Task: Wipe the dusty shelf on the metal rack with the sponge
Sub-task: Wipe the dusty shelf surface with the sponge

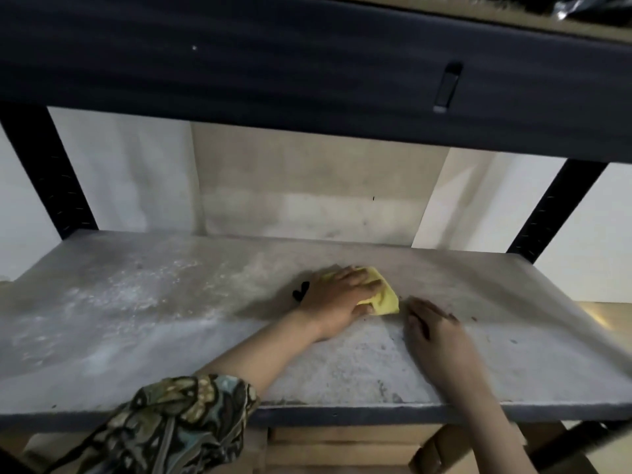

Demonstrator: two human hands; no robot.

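Note:
A grey dusty shelf [136,302] of the dark metal rack [51,179] fills the middle of the head view, with pale streaks of dust on its left half. Pressed flat on the shelf near its centre lies a yellow sponge [384,295]. My left hand [337,299] lies over the sponge with fingers spread on top, holding it down. My right hand [434,333] rests palm down on the shelf just right of the sponge, holding nothing, slightly blurred. A small black mark [301,289] sits left of my left hand.
The upper shelf's dark front beam [307,73] hangs low overhead with a small black clip [448,87] on it. Black rack posts [557,206] stand at the back corners. A white and beige wall [307,186] closes the back. Cardboard boxes [342,446] sit below.

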